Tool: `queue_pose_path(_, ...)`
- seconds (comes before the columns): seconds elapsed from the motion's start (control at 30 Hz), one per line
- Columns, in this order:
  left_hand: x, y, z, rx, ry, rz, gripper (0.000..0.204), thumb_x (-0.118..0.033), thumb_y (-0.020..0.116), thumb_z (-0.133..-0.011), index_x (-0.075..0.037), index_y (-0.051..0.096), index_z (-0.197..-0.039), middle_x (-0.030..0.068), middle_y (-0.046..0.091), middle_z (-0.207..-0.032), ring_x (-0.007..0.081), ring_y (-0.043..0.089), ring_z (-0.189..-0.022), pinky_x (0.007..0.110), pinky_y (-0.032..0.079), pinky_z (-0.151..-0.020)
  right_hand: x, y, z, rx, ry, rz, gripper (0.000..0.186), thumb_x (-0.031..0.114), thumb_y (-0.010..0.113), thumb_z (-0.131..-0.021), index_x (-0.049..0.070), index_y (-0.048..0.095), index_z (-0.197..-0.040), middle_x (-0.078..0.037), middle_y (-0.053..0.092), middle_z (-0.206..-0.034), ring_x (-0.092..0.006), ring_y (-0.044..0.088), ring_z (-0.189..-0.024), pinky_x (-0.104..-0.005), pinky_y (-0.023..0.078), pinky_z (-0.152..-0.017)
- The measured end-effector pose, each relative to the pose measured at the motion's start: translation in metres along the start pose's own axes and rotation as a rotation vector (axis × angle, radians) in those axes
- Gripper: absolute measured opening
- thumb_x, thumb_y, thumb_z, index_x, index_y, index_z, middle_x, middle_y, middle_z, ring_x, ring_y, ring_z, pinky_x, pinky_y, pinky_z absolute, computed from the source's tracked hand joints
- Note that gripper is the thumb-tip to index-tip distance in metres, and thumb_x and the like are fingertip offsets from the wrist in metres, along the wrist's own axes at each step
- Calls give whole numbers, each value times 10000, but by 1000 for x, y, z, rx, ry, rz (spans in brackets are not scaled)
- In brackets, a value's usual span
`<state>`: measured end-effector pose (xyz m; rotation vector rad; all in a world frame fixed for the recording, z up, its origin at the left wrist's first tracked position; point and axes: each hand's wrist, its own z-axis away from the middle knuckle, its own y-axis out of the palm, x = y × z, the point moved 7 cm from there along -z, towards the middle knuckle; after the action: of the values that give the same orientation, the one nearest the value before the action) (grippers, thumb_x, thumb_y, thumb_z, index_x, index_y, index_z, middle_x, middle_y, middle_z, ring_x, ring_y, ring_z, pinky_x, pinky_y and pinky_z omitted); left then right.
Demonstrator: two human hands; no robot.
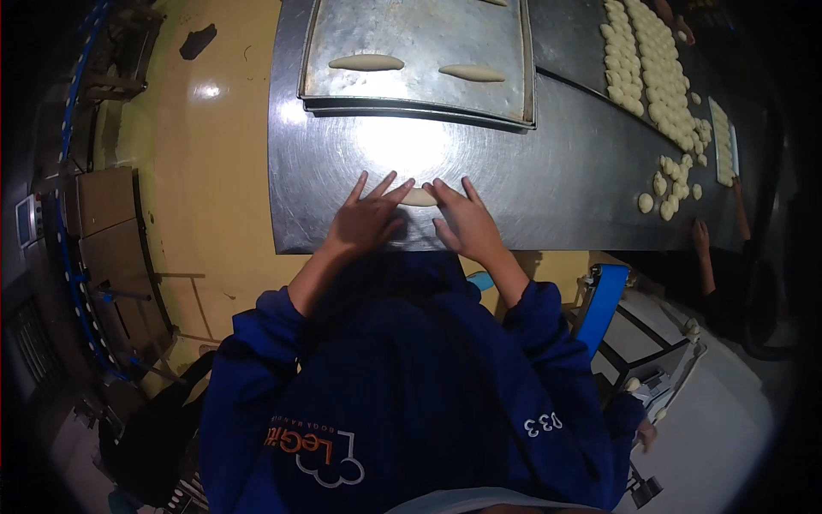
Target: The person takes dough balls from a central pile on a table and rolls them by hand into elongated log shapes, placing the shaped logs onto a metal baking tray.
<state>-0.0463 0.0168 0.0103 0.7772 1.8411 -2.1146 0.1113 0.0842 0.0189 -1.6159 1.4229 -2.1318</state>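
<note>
Under my fingers, near the front edge of the metal table (342, 158), lies a spindle-shaped piece of dough (419, 198). My left hand (366, 214) rests over its left end, palm down and fingers spread. Over the right end is my right hand (467, 221), its fingers likewise stretched out. Both ends of the dough are partly hidden by the fingertips. Beyond my hands sits a metal baking tray (419, 90), carrying a shaped dough piece (366, 62) on the left and another dough piece (473, 73) on the right.
Rows of round dough balls (664, 81) cover the table's far right, with several loose balls (672, 184) nearer. Another person's hand (701, 233) is at the right edge, beside a white tray of dough (724, 141). A blue conveyor (602, 304) stands below right.
</note>
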Motion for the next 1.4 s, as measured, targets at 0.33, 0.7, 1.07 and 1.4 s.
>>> queue_pose_path(0.33, 31, 2, -35, -143, -175, 996, 560, -27, 555, -992, -17, 337, -1507, 204, 608, -1299, 253, 614, -1214, 363, 510, -1018, -27, 5, -42, -25, 216, -787, 868, -75, 547, -933, 185, 86, -1621, -197, 531, -1351, -249, 650, -1140, -318, 547, -920)
queue_pose_path(0.7, 13, 5, -7, 111, -96, 713, 706, -49, 757, -840, -38, 429, -1466, 108, 714, -1106, 215, 709, -1020, 323, 580, -867, -5, 18, -13, 166, 212, -613, 855, 24, 799, -787, 93, 375, -1526, -157, 586, -1283, -237, 682, -1052, -334, 558, -929)
queue_pose_path(1.07, 14, -1, 28, -182, -22, 325, 485, -240, 768, -855, -101, 626, -1297, 118, 688, -1220, 337, 663, -1051, 421, 525, -925, 8, -5, 17, -215, -56, -61, 716, 88, 770, -840, 105, 441, -1476, -106, 686, -1203, -247, 688, -1023, -360, 528, -929)
queue_pose_path(1.4, 17, -27, -4, -262, 23, 404, 340, -181, 735, -847, -67, 674, -1162, 100, 707, -1006, 296, 665, -980, 411, 497, -910, -7, -6, -3, -70, 169, -320, 702, 139, 789, -819, 147, 492, -1455, -89, 694, -1079, -294, 641, -1021, -375, 525, -872)
